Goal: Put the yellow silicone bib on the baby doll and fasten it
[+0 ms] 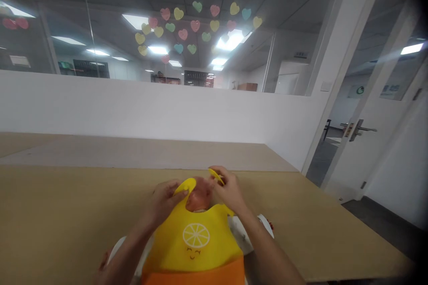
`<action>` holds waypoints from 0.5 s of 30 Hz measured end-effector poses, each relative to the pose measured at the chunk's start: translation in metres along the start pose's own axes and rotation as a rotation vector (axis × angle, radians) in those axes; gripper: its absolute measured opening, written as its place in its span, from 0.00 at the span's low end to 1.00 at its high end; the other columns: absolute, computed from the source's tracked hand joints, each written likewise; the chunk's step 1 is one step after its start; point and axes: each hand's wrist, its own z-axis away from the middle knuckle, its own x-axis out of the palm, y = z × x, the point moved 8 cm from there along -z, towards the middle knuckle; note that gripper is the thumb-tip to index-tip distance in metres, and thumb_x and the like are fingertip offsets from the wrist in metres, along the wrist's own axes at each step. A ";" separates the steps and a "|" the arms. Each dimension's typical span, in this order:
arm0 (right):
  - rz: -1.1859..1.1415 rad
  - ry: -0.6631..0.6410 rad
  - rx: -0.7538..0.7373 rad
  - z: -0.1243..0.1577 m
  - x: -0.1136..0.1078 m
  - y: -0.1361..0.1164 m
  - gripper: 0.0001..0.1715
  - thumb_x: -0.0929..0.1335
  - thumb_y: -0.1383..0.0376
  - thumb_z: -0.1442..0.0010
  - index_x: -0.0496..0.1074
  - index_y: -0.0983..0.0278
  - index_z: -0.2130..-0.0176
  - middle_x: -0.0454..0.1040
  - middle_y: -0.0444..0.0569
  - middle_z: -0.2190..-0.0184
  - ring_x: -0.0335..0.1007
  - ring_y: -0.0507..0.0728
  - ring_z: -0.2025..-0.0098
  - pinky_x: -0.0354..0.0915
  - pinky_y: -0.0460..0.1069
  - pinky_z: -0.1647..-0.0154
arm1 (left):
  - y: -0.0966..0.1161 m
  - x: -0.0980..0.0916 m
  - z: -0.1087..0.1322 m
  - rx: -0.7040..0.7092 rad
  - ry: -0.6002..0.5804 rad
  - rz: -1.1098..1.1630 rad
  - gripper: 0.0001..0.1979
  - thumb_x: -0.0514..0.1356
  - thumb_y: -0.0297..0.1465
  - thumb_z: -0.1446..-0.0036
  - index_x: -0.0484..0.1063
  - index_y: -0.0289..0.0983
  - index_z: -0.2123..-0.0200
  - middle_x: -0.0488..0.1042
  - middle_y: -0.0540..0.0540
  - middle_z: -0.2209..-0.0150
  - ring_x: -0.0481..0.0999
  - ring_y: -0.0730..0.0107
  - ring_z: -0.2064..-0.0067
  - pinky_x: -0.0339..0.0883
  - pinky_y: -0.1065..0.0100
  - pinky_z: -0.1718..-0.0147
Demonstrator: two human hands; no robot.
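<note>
Bib: a yellow bib (194,242) is lying across the chest of a baby doll (199,196), with its two neck straps lifted either side of the doll's head, their ends apart.
Bib front: a white lemon-slice print (196,235) and a small smiling face are showing above an orange pocket (194,274).
Left hand: the left hand (163,202) is curled nearly closed, gripping the left strap (185,185) near its rounded end.
Right hand: the right hand (229,189) is partly closed, pinching the tip of the right strap (216,176) between thumb and fingers.
Doll: it is lying on its back on the table, blurred, with white clothing (247,231) showing beside the bib.
Table: a tan wooden table (67,218) is bearing the doll.
Surroundings: a white low wall (133,111) is standing beyond, under a glass partition (197,26) dotted with heart stickers; a door handle (357,129) is showing at right.
</note>
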 end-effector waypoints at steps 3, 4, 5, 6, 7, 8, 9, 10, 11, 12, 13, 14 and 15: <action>0.119 -0.206 -0.123 0.009 0.021 -0.051 0.14 0.70 0.57 0.44 0.77 0.59 0.59 0.78 0.46 0.63 0.72 0.53 0.64 0.63 0.46 0.63 | 0.043 0.019 0.006 0.129 -0.091 -0.045 0.13 0.59 0.40 0.45 0.78 0.38 0.71 0.78 0.47 0.71 0.76 0.62 0.66 0.68 0.66 0.63; 0.175 -0.212 -0.146 0.010 0.020 -0.059 0.10 0.70 0.58 0.43 0.77 0.60 0.62 0.78 0.46 0.66 0.71 0.53 0.66 0.62 0.46 0.65 | 0.050 0.020 0.006 0.132 -0.090 -0.044 0.12 0.59 0.40 0.45 0.79 0.39 0.69 0.79 0.47 0.69 0.76 0.61 0.64 0.68 0.66 0.61; 0.231 -0.193 -0.151 0.009 0.015 -0.063 0.09 0.69 0.59 0.42 0.77 0.61 0.66 0.77 0.45 0.70 0.70 0.52 0.68 0.61 0.46 0.66 | 0.053 0.018 0.007 0.121 -0.080 -0.027 0.12 0.60 0.40 0.46 0.79 0.39 0.66 0.79 0.46 0.67 0.77 0.60 0.62 0.69 0.65 0.60; 0.281 -0.162 -0.144 0.007 0.007 -0.064 0.09 0.69 0.59 0.42 0.76 0.62 0.69 0.76 0.45 0.73 0.68 0.52 0.71 0.59 0.45 0.69 | 0.054 0.013 0.008 0.099 -0.055 -0.004 0.13 0.61 0.41 0.47 0.79 0.39 0.64 0.80 0.45 0.65 0.77 0.59 0.61 0.69 0.65 0.60; 0.321 -0.128 -0.131 0.005 -0.005 -0.064 0.10 0.68 0.60 0.42 0.76 0.63 0.70 0.75 0.45 0.74 0.67 0.51 0.72 0.58 0.45 0.70 | 0.052 0.005 0.010 0.072 -0.016 0.019 0.15 0.62 0.42 0.48 0.78 0.39 0.61 0.80 0.44 0.63 0.78 0.59 0.60 0.70 0.66 0.61; 0.358 -0.097 -0.115 0.002 -0.020 -0.063 0.11 0.68 0.60 0.42 0.75 0.63 0.71 0.75 0.45 0.75 0.66 0.51 0.73 0.57 0.45 0.71 | 0.047 -0.006 0.014 0.046 0.038 0.038 0.17 0.62 0.43 0.49 0.78 0.39 0.60 0.80 0.44 0.63 0.78 0.59 0.61 0.70 0.66 0.61; 0.386 -0.070 -0.098 0.000 -0.037 -0.062 0.12 0.67 0.59 0.41 0.74 0.64 0.71 0.74 0.45 0.75 0.65 0.51 0.73 0.57 0.45 0.72 | 0.040 -0.020 0.019 0.020 0.112 0.045 0.18 0.62 0.44 0.49 0.77 0.39 0.60 0.80 0.45 0.64 0.77 0.61 0.62 0.70 0.67 0.63; 0.405 -0.042 -0.082 -0.002 -0.057 -0.062 0.12 0.67 0.59 0.41 0.74 0.64 0.70 0.74 0.45 0.75 0.65 0.51 0.73 0.57 0.45 0.72 | 0.030 -0.034 0.027 -0.001 0.182 0.037 0.17 0.62 0.45 0.49 0.77 0.39 0.63 0.79 0.47 0.67 0.77 0.63 0.64 0.69 0.68 0.63; 0.429 -0.012 -0.053 -0.004 -0.079 -0.061 0.13 0.67 0.58 0.41 0.74 0.64 0.70 0.75 0.46 0.74 0.66 0.51 0.73 0.58 0.45 0.72 | 0.018 -0.045 0.036 -0.024 0.236 0.036 0.15 0.61 0.46 0.48 0.76 0.40 0.68 0.77 0.50 0.72 0.75 0.65 0.67 0.68 0.69 0.65; 0.458 0.025 -0.008 -0.005 -0.103 -0.060 0.13 0.67 0.57 0.41 0.74 0.64 0.70 0.74 0.46 0.74 0.65 0.51 0.74 0.58 0.45 0.73 | 0.001 -0.052 0.046 -0.062 0.264 0.028 0.16 0.58 0.46 0.45 0.74 0.40 0.73 0.74 0.51 0.76 0.73 0.68 0.69 0.67 0.71 0.68; 0.477 0.041 0.049 -0.006 -0.126 -0.058 0.15 0.68 0.56 0.42 0.74 0.65 0.69 0.73 0.46 0.75 0.63 0.50 0.77 0.57 0.45 0.76 | -0.018 -0.056 0.056 -0.112 0.273 0.019 0.18 0.57 0.47 0.45 0.71 0.39 0.77 0.71 0.52 0.78 0.71 0.69 0.72 0.65 0.71 0.71; 0.474 0.075 0.110 -0.005 -0.151 -0.057 0.16 0.68 0.54 0.43 0.74 0.65 0.70 0.71 0.45 0.78 0.61 0.49 0.79 0.57 0.45 0.78 | -0.038 -0.055 0.065 -0.155 0.252 0.002 0.20 0.56 0.47 0.44 0.69 0.39 0.79 0.69 0.52 0.80 0.69 0.70 0.74 0.64 0.71 0.73; 0.464 0.089 0.169 -0.004 -0.173 -0.056 0.16 0.69 0.54 0.44 0.74 0.65 0.70 0.69 0.44 0.81 0.59 0.48 0.81 0.56 0.45 0.80 | -0.058 -0.050 0.073 -0.185 0.198 -0.030 0.21 0.56 0.48 0.44 0.68 0.39 0.81 0.67 0.53 0.81 0.68 0.70 0.75 0.63 0.71 0.74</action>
